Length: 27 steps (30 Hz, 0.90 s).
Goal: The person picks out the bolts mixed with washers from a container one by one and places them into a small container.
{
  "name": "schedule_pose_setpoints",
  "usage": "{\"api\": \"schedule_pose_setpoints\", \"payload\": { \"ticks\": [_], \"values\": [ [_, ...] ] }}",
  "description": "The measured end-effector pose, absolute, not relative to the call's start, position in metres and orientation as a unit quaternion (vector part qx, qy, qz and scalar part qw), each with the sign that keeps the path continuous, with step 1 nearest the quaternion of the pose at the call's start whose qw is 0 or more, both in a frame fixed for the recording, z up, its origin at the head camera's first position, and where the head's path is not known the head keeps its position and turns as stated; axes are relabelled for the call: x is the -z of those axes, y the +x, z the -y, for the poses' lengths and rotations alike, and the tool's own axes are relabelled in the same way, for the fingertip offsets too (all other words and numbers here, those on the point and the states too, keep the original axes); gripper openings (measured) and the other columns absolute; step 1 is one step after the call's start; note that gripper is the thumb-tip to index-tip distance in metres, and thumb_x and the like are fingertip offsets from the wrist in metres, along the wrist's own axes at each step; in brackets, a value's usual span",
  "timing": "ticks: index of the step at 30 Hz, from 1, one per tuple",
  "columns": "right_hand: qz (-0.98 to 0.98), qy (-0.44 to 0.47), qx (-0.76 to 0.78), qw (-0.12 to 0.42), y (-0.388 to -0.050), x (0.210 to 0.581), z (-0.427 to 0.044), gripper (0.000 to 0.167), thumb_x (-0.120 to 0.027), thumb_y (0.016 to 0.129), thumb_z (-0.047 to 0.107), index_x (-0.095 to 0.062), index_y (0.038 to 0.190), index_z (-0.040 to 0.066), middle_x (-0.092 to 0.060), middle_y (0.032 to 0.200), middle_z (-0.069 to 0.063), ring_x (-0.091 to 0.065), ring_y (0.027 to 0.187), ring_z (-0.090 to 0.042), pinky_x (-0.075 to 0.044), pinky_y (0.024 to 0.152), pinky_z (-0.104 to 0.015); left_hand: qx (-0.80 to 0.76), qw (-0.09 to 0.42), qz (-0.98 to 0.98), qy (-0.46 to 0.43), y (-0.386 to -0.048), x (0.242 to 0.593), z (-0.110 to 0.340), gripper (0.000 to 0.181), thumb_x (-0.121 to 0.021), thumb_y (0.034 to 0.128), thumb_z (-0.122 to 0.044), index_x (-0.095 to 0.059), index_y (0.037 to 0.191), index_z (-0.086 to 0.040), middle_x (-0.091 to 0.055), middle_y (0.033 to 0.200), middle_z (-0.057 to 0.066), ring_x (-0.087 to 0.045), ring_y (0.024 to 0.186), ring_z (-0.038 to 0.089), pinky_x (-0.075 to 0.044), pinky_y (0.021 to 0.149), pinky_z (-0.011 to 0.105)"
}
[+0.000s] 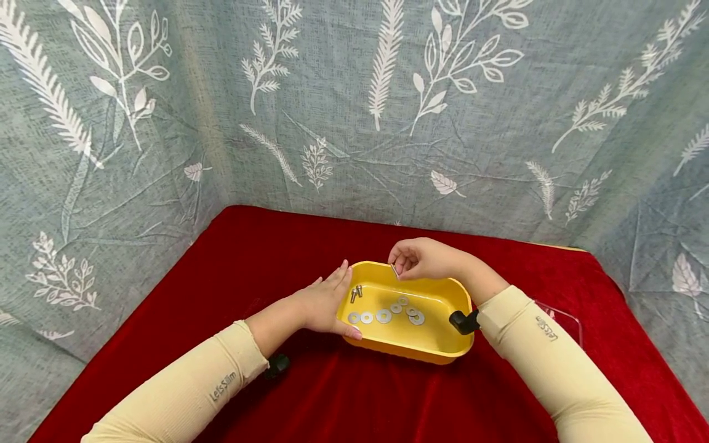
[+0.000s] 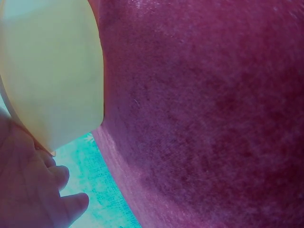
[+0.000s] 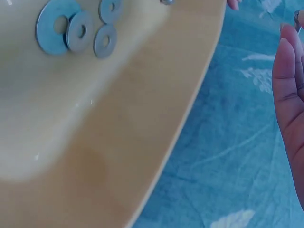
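A yellow tray [image 1: 388,346] holds several flat washers [image 1: 383,316] and two small bolts [image 1: 354,295] at its left end. My left hand [image 1: 321,306] rests against the tray's left end, fingers fairly straight, thumb over the near rim; the left wrist view shows that hand [image 2: 28,180] beside the tray's outer wall [image 2: 52,71]. Above the far rim my right hand [image 1: 425,258] pinches a small metal piece [image 1: 394,270], probably a bolt. The right wrist view has this hand [image 3: 290,95] at its right edge, with washers [image 3: 80,31] inside the tray.
Red cloth [image 1: 266,258] covers the table. A clear plastic object [image 1: 570,321] lies to the right, partly behind the right sleeve. Patterned grey-green curtains [image 1: 332,154] stand behind the table and at both sides. Black wrist-worn pieces [image 1: 464,322] sit by each cuff.
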State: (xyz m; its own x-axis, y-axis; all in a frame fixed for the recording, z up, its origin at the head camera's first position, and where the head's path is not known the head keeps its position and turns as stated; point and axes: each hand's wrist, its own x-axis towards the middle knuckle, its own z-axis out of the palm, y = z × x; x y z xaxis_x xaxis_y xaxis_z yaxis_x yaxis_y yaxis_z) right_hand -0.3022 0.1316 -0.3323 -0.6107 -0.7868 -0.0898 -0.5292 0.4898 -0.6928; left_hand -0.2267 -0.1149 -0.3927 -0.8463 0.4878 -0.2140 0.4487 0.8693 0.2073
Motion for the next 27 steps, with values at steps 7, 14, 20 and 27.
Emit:
{"api": "schedule_pose_setpoints", "payload": {
  "ticks": [7, 14, 20, 27],
  "values": [
    [-0.839, -0.37, 0.344, 0.203, -0.299, 0.322, -0.151, 0.023, -0.068, 0.081, 0.006, -0.059, 0.102, 0.006, -0.06, 0.084, -0.006, -0.057, 0.078, -0.02, -0.05, 0.07, -0.028, -0.074, 0.131, -0.958, 0.244, -0.225, 0.394, 0.115, 0.13, -0.05, 0.0594, -0.083, 0.003, 0.146, -0.002, 0.011, 0.152, 0.013, 0.001, 0.139, 0.02, -0.016, 0.109, 0.048],
    [-0.841, -0.346, 0.373, 0.186, -0.29, 0.31, -0.184, 0.025, -0.067, 0.082, 0.006, -0.057, 0.105, 0.002, -0.059, 0.087, -0.01, -0.058, 0.082, -0.022, -0.05, 0.073, -0.027, -0.082, 0.133, -0.957, 0.244, -0.225, 0.395, 0.116, 0.13, -0.051, 0.0594, -0.083, 0.003, 0.146, -0.002, 0.012, 0.151, 0.011, 0.002, 0.139, 0.02, -0.015, 0.109, 0.047],
    [-0.848, -0.321, 0.395, 0.146, -0.285, 0.306, -0.222, 0.026, -0.068, 0.081, 0.004, -0.056, 0.104, -0.002, -0.058, 0.087, -0.013, -0.058, 0.08, -0.017, -0.05, 0.072, -0.024, -0.079, 0.13, -0.958, 0.243, -0.224, 0.394, 0.117, 0.13, -0.052, 0.0596, -0.083, 0.003, 0.146, -0.002, 0.011, 0.152, 0.012, 0.002, 0.14, 0.02, -0.015, 0.109, 0.047],
    [-0.85, -0.316, 0.409, 0.106, -0.274, 0.308, -0.267, 0.025, -0.066, 0.081, -0.001, -0.054, 0.103, -0.006, -0.058, 0.087, -0.014, -0.059, 0.077, -0.013, -0.051, 0.068, -0.022, -0.081, 0.133, -0.958, 0.243, -0.224, 0.393, 0.117, 0.129, -0.053, 0.061, -0.081, 0.004, 0.146, -0.003, 0.012, 0.152, 0.01, 0.002, 0.14, 0.019, -0.015, 0.109, 0.047]
  ]
}}
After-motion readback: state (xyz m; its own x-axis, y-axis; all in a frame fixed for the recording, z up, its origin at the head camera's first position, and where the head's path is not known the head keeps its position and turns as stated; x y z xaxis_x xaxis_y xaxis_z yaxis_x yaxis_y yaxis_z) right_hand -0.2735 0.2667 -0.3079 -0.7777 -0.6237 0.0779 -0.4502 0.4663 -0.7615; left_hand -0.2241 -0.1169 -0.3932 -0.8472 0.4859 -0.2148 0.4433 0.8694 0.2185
